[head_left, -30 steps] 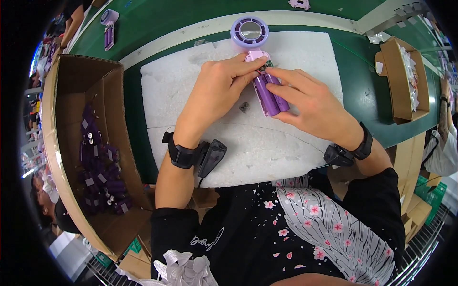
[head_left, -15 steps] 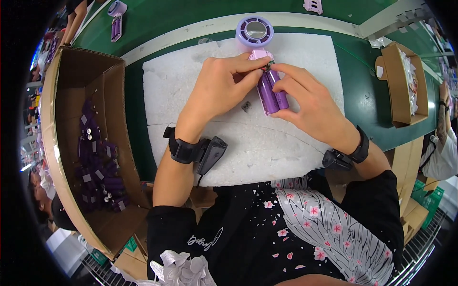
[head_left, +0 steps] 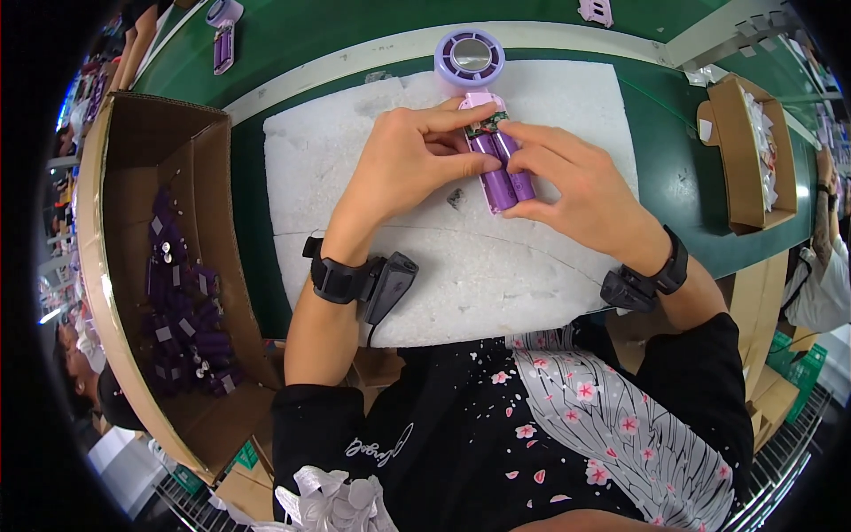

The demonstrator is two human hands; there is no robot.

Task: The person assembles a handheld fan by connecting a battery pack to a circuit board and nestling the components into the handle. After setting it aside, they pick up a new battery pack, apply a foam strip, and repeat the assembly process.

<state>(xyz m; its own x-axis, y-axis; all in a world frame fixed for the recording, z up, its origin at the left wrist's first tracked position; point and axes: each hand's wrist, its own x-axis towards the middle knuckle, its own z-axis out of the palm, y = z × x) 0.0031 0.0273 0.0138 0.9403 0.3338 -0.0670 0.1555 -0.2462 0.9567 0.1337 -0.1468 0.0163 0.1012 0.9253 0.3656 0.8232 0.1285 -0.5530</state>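
A lavender handheld fan (head_left: 470, 55) lies on a white foam sheet (head_left: 496, 284), its round head pointing away from me. Its handle is open, showing a green circuit board (head_left: 487, 122) and two purple battery cells (head_left: 498, 186) side by side. My left hand (head_left: 399, 161) grips the handle from the left, with fingers at the board end and the thumb on the left cell. From the right, my right hand (head_left: 581, 182) closes on the handle, fingertips against the right cell and thumb near its lower end. Wires around the board are partly hidden by my fingers.
On the left, a tall cardboard box (head_left: 211, 177) holds many purple battery packs (head_left: 182, 306). A smaller box (head_left: 738, 164) with white pieces stands right. Beyond the pale rail, another open fan (head_left: 223, 46) and a pink plastic part (head_left: 596, 11) lie on the green surface.
My left thumb has moved down from the wires onto the left cell, uncovering more of the circuit board. My right hand keeps nearly the same hold; the fan has barely shifted.
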